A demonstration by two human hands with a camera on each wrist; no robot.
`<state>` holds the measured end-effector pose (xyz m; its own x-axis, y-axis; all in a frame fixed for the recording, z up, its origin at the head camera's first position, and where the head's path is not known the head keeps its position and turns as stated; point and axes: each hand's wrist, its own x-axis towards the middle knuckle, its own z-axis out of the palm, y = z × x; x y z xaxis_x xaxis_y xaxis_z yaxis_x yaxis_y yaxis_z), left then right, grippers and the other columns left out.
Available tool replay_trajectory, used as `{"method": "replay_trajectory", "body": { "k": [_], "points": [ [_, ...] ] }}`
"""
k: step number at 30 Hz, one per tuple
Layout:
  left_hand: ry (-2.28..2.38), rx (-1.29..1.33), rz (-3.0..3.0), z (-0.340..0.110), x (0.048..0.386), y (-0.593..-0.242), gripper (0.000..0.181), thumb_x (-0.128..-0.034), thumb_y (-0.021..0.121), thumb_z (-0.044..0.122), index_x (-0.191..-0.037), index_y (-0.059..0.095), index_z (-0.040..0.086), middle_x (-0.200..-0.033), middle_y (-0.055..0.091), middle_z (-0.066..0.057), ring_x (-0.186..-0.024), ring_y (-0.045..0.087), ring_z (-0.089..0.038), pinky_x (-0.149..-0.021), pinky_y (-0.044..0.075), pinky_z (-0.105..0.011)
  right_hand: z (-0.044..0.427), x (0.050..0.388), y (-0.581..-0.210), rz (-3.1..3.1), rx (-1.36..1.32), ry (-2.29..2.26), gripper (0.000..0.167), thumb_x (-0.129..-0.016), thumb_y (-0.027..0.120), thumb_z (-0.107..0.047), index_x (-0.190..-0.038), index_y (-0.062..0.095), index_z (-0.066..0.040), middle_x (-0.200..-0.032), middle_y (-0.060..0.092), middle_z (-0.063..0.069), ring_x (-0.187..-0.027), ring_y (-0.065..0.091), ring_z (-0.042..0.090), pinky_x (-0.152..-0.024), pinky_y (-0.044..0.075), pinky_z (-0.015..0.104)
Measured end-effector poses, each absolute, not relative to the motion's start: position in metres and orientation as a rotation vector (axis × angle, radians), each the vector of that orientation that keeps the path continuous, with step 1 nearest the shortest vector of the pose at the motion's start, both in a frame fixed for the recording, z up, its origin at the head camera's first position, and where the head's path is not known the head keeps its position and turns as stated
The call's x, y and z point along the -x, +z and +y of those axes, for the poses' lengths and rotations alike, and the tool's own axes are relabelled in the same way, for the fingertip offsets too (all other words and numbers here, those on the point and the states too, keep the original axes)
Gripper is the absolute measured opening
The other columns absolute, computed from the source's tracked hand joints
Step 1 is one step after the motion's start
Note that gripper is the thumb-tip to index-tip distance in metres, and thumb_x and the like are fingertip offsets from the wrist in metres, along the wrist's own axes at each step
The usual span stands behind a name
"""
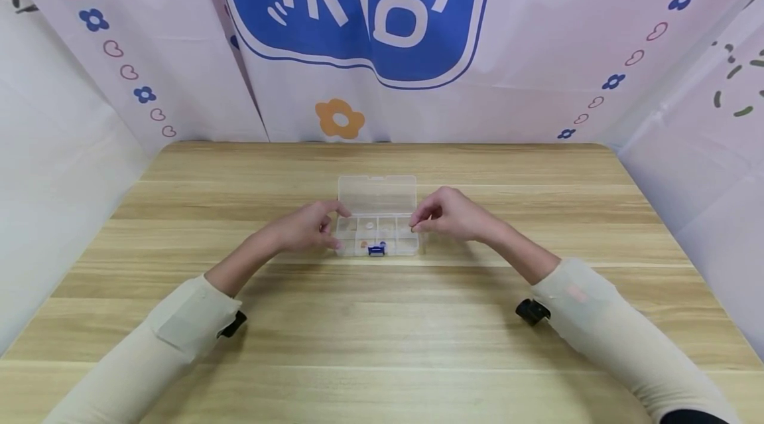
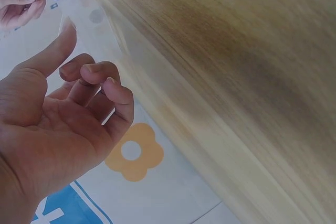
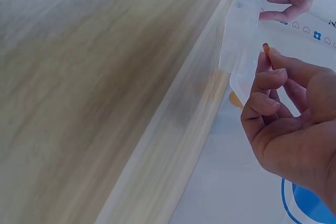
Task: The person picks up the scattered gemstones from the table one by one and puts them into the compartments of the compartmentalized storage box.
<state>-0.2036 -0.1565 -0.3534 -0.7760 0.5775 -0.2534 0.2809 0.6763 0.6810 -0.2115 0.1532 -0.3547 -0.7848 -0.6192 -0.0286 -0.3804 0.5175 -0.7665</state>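
A clear plastic compartment box (image 1: 386,235) lies on the table, its lid (image 1: 377,194) raised toward the back and its blue latch (image 1: 377,250) facing front. Small pieces sit inside: a whitish round one (image 1: 370,225), an orange one (image 1: 364,244) and a blue one (image 1: 382,244). My left hand (image 1: 307,228) grips the box's left end between thumb and index finger, the other fingers curled. Above the right end, my right hand (image 1: 450,215) pinches a small orange-brown piece (image 3: 266,49) between thumb and index fingertips. Its exact kind cannot be made out.
The wooden table (image 1: 382,331) spreads around the box. Behind it hangs a printed white cloth (image 1: 286,105) with a blue sign and an orange flower (image 1: 339,119). Black wrist cameras (image 1: 532,311) are strapped to both sleeved forearms.
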Motion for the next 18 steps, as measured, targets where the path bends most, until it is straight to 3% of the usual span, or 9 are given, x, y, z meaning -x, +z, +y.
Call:
{"method": "replay_trajectory", "body": {
  "k": [18],
  "points": [
    [0.871,-0.658,2.426,-0.154,0.204,-0.352,0.055,-0.0937,0.075,0.001,-0.141,0.049,-0.011,-0.063,0.045,0.001,-0.057,0.039,-0.011,-0.054,0.034,-0.023,0.142,0.21,-0.356,2.433,0.889,-1.128,0.006,-0.091,0.076,0.002,-0.087,0.078,-0.002,-0.085,0.074,0.002,-0.078,0.063,0.012,-0.071,0.052,0.026]
  ]
}}
